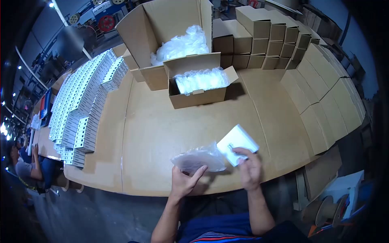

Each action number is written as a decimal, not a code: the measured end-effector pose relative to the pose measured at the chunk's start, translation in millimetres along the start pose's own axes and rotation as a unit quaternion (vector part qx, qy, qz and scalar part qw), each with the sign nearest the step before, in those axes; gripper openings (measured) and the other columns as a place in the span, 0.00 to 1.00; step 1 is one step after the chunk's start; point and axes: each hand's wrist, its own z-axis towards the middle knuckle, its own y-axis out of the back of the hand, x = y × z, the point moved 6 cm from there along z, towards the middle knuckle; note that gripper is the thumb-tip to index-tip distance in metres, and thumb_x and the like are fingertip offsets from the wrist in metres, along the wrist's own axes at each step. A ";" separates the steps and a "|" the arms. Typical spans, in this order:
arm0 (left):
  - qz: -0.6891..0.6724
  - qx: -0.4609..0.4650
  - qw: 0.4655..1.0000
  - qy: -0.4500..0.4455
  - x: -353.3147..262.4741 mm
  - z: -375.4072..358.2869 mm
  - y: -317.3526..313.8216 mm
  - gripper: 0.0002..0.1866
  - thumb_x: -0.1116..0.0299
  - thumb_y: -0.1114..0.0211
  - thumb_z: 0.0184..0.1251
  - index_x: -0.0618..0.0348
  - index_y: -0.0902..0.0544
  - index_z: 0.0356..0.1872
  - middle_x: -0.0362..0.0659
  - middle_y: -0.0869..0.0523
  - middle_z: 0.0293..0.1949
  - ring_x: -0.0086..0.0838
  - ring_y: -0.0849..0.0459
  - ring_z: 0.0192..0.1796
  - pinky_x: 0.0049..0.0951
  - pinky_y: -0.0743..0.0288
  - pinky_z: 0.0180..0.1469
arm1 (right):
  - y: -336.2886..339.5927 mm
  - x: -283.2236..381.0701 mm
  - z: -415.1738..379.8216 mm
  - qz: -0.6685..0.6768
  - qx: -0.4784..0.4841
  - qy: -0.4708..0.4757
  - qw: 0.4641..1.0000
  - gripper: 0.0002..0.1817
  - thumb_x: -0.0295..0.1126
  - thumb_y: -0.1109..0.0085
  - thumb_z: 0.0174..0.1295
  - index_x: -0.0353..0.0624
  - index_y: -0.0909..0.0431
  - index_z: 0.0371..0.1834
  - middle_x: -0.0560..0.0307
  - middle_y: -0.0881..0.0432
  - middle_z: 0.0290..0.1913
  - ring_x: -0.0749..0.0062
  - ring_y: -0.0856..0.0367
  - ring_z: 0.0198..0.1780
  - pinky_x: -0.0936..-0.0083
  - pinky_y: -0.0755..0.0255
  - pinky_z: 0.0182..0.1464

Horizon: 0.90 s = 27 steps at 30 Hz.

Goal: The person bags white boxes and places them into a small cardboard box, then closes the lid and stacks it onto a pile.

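Near the table's front edge my left hand (187, 180) grips a clear plastic bag (199, 158), thumb on top of it. Just to the right, my right hand (250, 169) holds a small white box (236, 141) by its lower right part, fingers bent over it. The bag's right end lies close against the box's left corner. Dark print shows on the box's upper face. Farther back stands an open brown carton (198, 101) with bubble-wrapped items (201, 80) inside.
A large open carton (135, 36) holds bubble wrap (182, 44). Stacked white boxes (81, 101) stand at left, brown cartons (259, 30) at back right, more cartons (324, 93) at right. Another person (30, 168) sits at far left. The table (162, 129) has a curved front edge.
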 end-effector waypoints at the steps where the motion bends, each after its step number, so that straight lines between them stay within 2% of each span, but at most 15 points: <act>1: 0.017 0.009 1.000 -0.007 2.0 -0.9 3.5 0.20 0.79 0.22 0.64 0.70 0.20 0.55 0.47 0.10 0.47 0.30 0.11 0.51 0.31 0.17 0.57 | 15.5 0.9 2.0 -0.059 -0.002 -0.012 0.998 0.14 0.22 0.46 0.72 0.34 0.17 0.57 0.50 0.17 0.51 0.74 0.21 0.51 0.77 0.28 0.56; 3: 0.038 0.020 0.999 -0.015 4.2 -3.6 4.3 0.21 0.79 0.22 0.63 0.70 0.20 0.54 0.47 0.10 0.47 0.30 0.11 0.51 0.31 0.17 0.56 | 24.6 19.3 11.4 -0.037 -0.037 0.077 0.996 0.14 0.21 0.43 0.73 0.38 0.24 0.60 0.45 0.21 0.56 0.70 0.21 0.54 0.73 0.26 0.57; 6: 0.049 0.028 0.998 -0.021 5.6 -5.5 2.2 0.21 0.79 0.22 0.63 0.70 0.20 0.54 0.47 0.10 0.47 0.30 0.10 0.50 0.30 0.16 0.55 | 14.5 57.8 28.3 -0.038 -0.018 0.233 0.972 0.19 0.18 0.39 0.70 0.43 0.31 0.61 0.40 0.27 0.62 0.65 0.22 0.57 0.70 0.23 0.56; 9: 0.058 0.030 0.998 -0.026 6.1 -7.7 -1.1 0.22 0.79 0.22 0.62 0.70 0.20 0.55 0.47 0.10 0.47 0.29 0.10 0.50 0.29 0.16 0.55 | 9.1 64.9 29.5 -0.080 0.065 0.237 0.966 0.23 0.13 0.37 0.66 0.46 0.33 0.60 0.35 0.31 0.64 0.61 0.24 0.59 0.70 0.22 0.55; 13: 0.085 0.028 0.995 -0.040 4.3 -6.3 -1.5 0.22 0.78 0.21 0.62 0.70 0.20 0.55 0.47 0.10 0.48 0.29 0.10 0.50 0.28 0.16 0.54 | 3.2 73.9 34.2 -0.101 0.078 0.269 0.954 0.20 0.14 0.34 0.64 0.44 0.27 0.54 0.35 0.26 0.60 0.63 0.19 0.50 0.72 0.20 0.48; 14: 0.095 0.032 0.994 -0.047 4.5 -6.7 -1.7 0.23 0.77 0.21 0.62 0.70 0.20 0.55 0.47 0.10 0.48 0.29 0.10 0.51 0.28 0.16 0.54 | 0.1 79.8 37.1 -0.124 0.076 0.284 0.948 0.18 0.14 0.33 0.61 0.45 0.24 0.50 0.36 0.22 0.56 0.60 0.16 0.46 0.70 0.20 0.45; 17: 0.070 0.022 0.996 -0.048 -2.2 -5.2 -2.8 0.21 0.77 0.21 0.62 0.70 0.18 0.54 0.47 0.10 0.48 0.29 0.10 0.50 0.28 0.16 0.53 | -7.1 80.5 40.4 -0.130 0.136 0.274 0.943 0.19 0.15 0.33 0.59 0.46 0.23 0.50 0.36 0.20 0.53 0.55 0.15 0.48 0.68 0.20 0.46; 18: 0.081 0.021 0.995 -0.052 -2.7 -4.9 -2.4 0.21 0.77 0.21 0.62 0.70 0.18 0.54 0.47 0.10 0.48 0.29 0.10 0.50 0.28 0.16 0.53 | -7.2 78.5 39.0 -0.116 0.123 0.264 0.950 0.18 0.15 0.33 0.58 0.46 0.22 0.49 0.37 0.19 0.52 0.53 0.15 0.50 0.66 0.20 0.47; 27: 0.099 0.026 0.994 -0.042 1.8 -4.4 -3.0 0.22 0.75 0.19 0.61 0.69 0.18 0.54 0.48 0.10 0.47 0.28 0.10 0.50 0.29 0.16 0.53 | -9.5 75.0 49.1 -0.130 0.162 0.241 0.948 0.16 0.12 0.38 0.54 0.42 0.20 0.43 0.38 0.20 0.51 0.54 0.16 0.48 0.67 0.21 0.47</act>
